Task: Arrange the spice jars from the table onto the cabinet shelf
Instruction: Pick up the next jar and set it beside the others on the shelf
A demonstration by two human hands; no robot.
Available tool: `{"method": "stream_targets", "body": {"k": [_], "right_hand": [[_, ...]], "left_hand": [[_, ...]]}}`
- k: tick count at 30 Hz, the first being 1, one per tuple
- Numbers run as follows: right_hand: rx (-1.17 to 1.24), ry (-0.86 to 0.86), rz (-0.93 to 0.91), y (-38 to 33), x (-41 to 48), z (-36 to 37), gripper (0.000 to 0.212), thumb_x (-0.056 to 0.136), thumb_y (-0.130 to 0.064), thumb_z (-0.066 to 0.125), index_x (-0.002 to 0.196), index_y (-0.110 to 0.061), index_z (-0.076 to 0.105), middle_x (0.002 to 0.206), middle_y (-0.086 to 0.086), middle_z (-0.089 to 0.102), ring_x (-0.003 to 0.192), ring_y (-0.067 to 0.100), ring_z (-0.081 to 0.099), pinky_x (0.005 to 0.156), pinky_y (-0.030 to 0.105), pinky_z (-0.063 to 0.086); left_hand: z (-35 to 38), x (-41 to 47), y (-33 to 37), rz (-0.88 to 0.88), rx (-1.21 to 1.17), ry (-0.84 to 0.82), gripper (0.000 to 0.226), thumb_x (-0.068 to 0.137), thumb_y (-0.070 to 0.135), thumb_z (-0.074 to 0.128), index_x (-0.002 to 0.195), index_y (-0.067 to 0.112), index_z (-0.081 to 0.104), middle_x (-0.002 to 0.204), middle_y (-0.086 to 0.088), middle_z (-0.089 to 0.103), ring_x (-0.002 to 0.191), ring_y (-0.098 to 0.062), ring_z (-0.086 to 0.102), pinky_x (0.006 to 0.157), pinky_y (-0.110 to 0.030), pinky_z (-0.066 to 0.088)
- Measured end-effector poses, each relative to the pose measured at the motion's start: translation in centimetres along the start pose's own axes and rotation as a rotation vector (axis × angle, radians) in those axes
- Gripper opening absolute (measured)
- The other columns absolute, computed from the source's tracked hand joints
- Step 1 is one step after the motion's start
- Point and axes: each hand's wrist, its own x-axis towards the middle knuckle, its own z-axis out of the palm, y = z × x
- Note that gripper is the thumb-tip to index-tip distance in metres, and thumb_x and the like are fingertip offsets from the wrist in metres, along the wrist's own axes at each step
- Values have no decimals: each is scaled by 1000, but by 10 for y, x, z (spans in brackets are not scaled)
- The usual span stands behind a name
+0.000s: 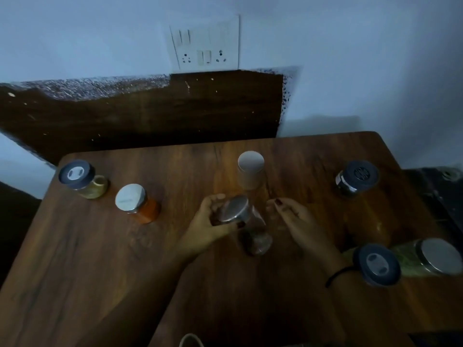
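Dim room, with a brown wooden table (100, 246) seen from above. At the frame's centre a clear glass spice jar (254, 232) is tilted. Its long axis runs from the steel lid (234, 209) at upper left down to the base at lower right, where dark reddish spice has settled. Whether the base rests on the table cannot be told. The left hand (208, 221) grips the jar around its neck, just under the lid. The right hand (293, 219) is loose and empty, just beside the jar's body. A clean lift probably needs the jar brought upright first, with the right hand steadying its base. Farther out are an orange-filled jar (140, 206) at left and a tall steel-lidded jar (250, 171) behind. No cabinet shelf shows.
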Motion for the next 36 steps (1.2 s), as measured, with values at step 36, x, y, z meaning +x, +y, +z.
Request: {"method": "stream_targets", "body": {"k": [36], "right_hand": [[194,35,-730,-154,-33,75,40,82,-50,59,111,-23,66,115,-2,55,90,0,61,75,16,52]], "left_hand": [[-52,-57,142,151,-871,-52,87,85,78,30,130,10,62,120,-18,67,107,-31,67,100,-53,50]]}}
